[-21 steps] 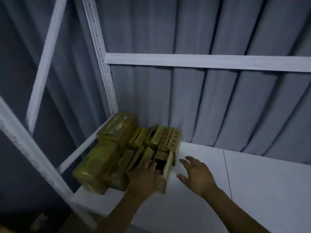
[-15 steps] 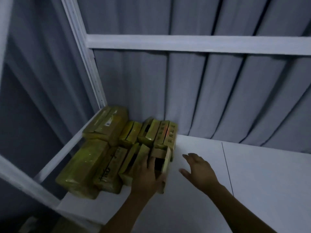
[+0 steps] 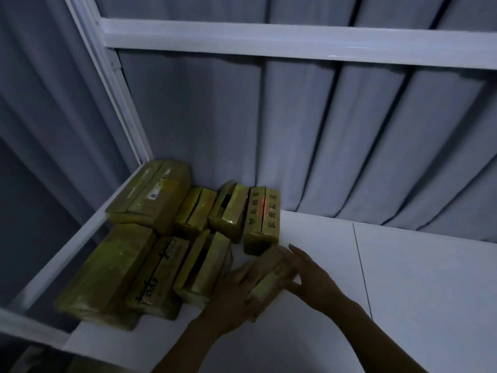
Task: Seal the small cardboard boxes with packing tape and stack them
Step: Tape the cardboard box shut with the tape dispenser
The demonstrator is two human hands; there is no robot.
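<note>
The small box (image 3: 273,267) is low in the middle of the frame, just right of the pile of other boxes (image 3: 200,265). It sits between the two hands, at or just above the white table (image 3: 416,292). It is blurry, so I cannot tell if its flaps are closed.

The left hand (image 3: 234,297) grips the box from the left side, with its fingers wrapped on it. The right hand (image 3: 316,281) is spread out with straight fingers. It touches the right side of the box and grips nothing.

The box looks like thin cardboard, so I think it is light and easy to lift. The walls are stiff but can dent if squeezed hard. The best place to hold it is on the two long sides, one hand on each, with a soft grip. The top should stay free so the flaps can be pushed flat for tape.

Some boxes in the pile have a dark gap on top, so they are not sealed yet. The big parcels (image 3: 105,275) at the lower left look shiny and wrapped, so they could be slippery.
</note>
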